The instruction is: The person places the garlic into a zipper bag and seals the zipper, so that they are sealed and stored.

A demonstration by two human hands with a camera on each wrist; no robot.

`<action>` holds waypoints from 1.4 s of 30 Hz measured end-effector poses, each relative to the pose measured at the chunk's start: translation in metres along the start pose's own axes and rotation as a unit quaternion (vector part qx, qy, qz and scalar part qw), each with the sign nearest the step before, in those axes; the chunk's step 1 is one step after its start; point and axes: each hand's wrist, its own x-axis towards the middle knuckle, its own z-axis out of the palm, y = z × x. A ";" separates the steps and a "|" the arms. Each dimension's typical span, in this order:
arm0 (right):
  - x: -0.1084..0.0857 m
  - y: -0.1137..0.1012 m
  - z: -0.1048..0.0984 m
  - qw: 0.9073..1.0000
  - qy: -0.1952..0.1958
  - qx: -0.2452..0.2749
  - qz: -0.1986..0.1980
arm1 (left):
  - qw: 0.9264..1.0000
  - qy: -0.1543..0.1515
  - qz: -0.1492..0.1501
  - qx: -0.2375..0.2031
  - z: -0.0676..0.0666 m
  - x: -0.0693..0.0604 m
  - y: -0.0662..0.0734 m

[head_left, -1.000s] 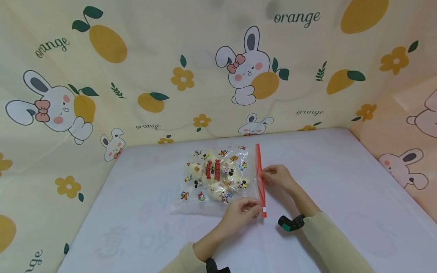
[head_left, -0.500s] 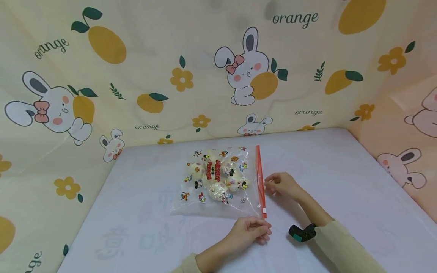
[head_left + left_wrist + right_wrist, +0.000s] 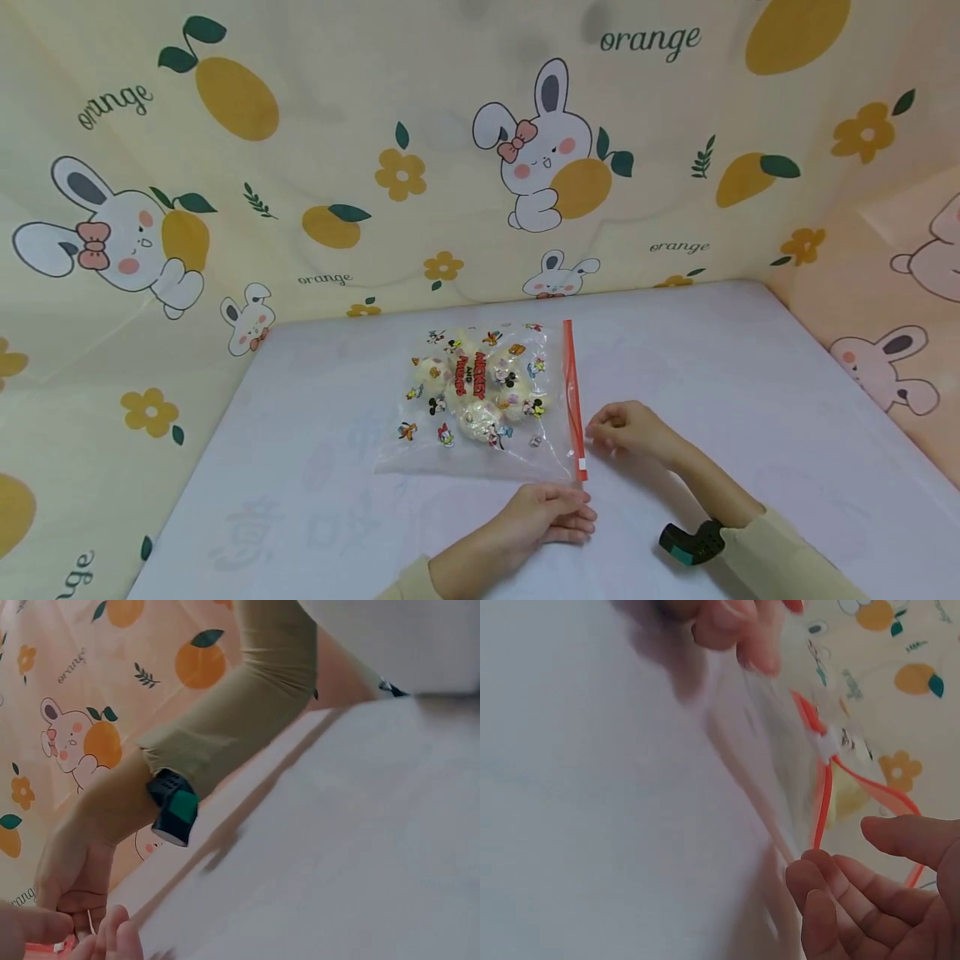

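Observation:
A clear zip bag (image 3: 495,450), printed with cartoon characters and red lettering, lies flat on the table. Several pale round things (image 3: 480,421) show through its plastic; their kind is hard to tell. Its red zip edge (image 3: 573,387) faces right, with a white slider (image 3: 582,464) at the near end. My left hand (image 3: 543,517) is just below that near corner, fingers loosely bent and holding nothing. Close to the right of the red edge is my right hand (image 3: 637,433). In the right wrist view its thumb and fingers (image 3: 885,907) are apart, with nothing pinched between them.
A white cloth covers the table (image 3: 315,517). Behind and beside it hangs a printed curtain (image 3: 450,108) with rabbits and oranges. A black wrist device (image 3: 692,543) sits at the right sleeve.
Both hands have let go of the bag's red edge. The left hand has moved nearer to me, and the right hand has drawn back right and nearer. The bag has barely shifted.

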 end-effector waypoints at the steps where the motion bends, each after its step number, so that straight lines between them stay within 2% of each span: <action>1: -0.002 0.000 0.001 1.000 -0.003 0.002 0.000 | 1.000 -0.001 -0.008 -0.009 0.000 0.000 0.001; 8: -0.012 0.000 0.007 0.999 -0.024 0.016 -0.030 | 0.997 -0.010 -0.050 -0.057 -0.001 0.001 0.004; 13: -0.017 0.002 0.011 0.997 -0.056 0.043 -0.032 | 0.994 -0.028 -0.063 -0.090 -0.003 0.006 0.004; 17: -0.018 0.002 0.014 0.994 -0.083 0.067 -0.022 | 0.991 -0.022 -0.055 -0.120 -0.001 0.011 0.006; 24: -0.021 -0.001 0.018 0.993 -0.093 0.069 -0.030 | 0.989 0.015 -0.039 -0.143 0.004 0.016 0.008; 32: -0.021 0.000 0.021 0.991 -0.096 0.089 -0.042 | 0.987 0.047 -0.034 -0.149 0.008 0.018 0.008; 42: -0.021 0.001 0.023 0.991 -0.090 0.092 -0.046 | 0.990 0.053 -0.031 -0.125 0.010 0.018 0.006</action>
